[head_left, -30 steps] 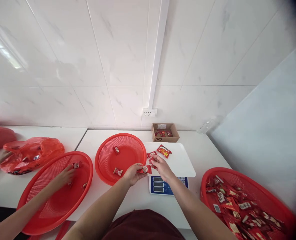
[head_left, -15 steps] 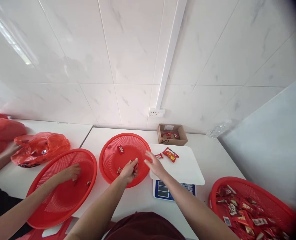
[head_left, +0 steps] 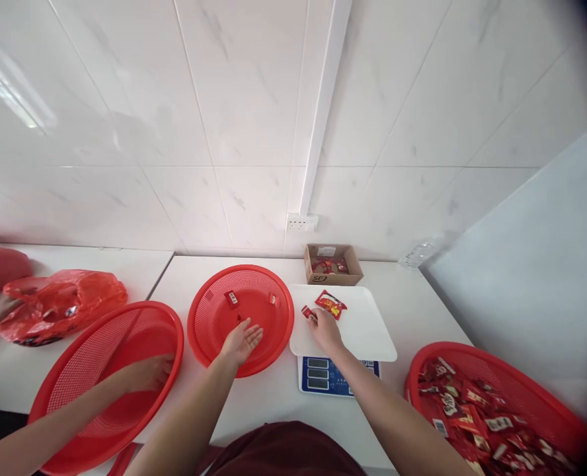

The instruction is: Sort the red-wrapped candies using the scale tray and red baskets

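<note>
My left hand (head_left: 242,340) is over the near part of a round red mesh basket (head_left: 199,347), palm up, fingers stretched out and nothing in it. Inside the basket lie a small red packet (head_left: 231,299) at the left and another small packet (head_left: 273,300) at the right; a third is partly hidden by my left fingertips. Above the white tray of a digital scale (head_left: 363,330), my right hand (head_left: 326,330) pinches a small red wrapped packet (head_left: 308,313). A larger red and yellow snack packet (head_left: 331,303) lies on the tray just behind those fingers.
Behind the scale stands a cardboard box (head_left: 334,266) with red packets. A large red basket (head_left: 521,370) full of packets is at the right. At the left, a co-worker's hand (head_left: 149,373) reaches into another red basket (head_left: 50,403), near a red plastic bag (head_left: 70,301).
My left hand has opened and let go of a small packet. My right hand has moved from the basket's rim onto the scale tray and pinched the small packet there.
</note>
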Available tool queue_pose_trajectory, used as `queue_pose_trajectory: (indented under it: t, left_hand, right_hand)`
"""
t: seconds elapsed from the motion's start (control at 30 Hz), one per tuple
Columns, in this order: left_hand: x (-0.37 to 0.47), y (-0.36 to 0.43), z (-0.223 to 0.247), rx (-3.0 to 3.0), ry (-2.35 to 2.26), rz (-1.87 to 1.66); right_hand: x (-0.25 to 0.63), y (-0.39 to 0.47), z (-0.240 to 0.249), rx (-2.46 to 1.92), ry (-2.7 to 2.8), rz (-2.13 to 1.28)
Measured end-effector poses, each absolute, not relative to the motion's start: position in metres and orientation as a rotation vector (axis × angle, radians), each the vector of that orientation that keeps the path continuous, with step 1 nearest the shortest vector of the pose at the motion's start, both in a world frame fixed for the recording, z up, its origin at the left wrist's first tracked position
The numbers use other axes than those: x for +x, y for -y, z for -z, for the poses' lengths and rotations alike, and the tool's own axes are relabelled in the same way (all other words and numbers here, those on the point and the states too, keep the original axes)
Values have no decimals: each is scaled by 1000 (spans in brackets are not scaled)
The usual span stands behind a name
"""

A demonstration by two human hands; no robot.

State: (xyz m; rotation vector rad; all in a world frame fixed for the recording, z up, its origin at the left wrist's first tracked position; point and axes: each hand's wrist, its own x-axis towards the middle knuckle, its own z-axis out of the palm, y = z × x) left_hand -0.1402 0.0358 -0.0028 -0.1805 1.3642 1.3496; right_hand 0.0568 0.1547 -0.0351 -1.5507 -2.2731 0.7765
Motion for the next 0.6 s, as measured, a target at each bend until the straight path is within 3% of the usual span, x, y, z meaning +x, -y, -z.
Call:
queue_pose_trajectory:
  t: [0.13,0.3,0.47,0.6]
  left_hand:
    - [-121,-25,8,520,-1667,-1046]
    - [-104,-8,25,1024,-1764,-790]
    - [-102,-1,26,1338,-1846,-424]
    - [-101,-3,18,1483,-1888,-179]
  right_hand:
    - [38,-166,15,-1259,2072,-984]
    - [62,-188,16,-1597,2323,-597]
    - [110,-185,39,-1694,2428,-494]
    - [99,-178,31,-1733,2123,-835]
